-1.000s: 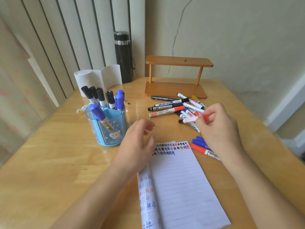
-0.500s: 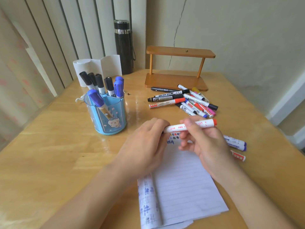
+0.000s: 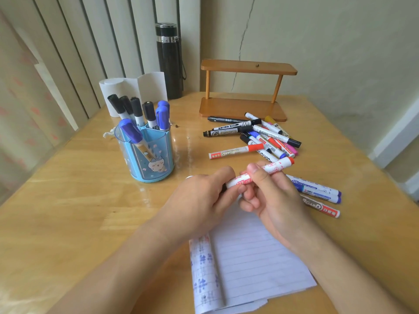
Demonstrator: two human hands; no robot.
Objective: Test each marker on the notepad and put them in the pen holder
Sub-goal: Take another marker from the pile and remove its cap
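A: Tilted further than half a second ago, hasn't it, that marker (image 3: 274,166)?
B: Yes. Its long axis runs from near left to far right, red end pointing away from the notepad (image 3: 249,257) toward the loose markers (image 3: 267,137) beyond it.
A: Where is it?
B: Off the surface (image 3: 68,200), over the notepad's far edge. Left hand (image 3: 201,200) curls its fingers round the near end; right hand (image 3: 276,200) pinches the middle.
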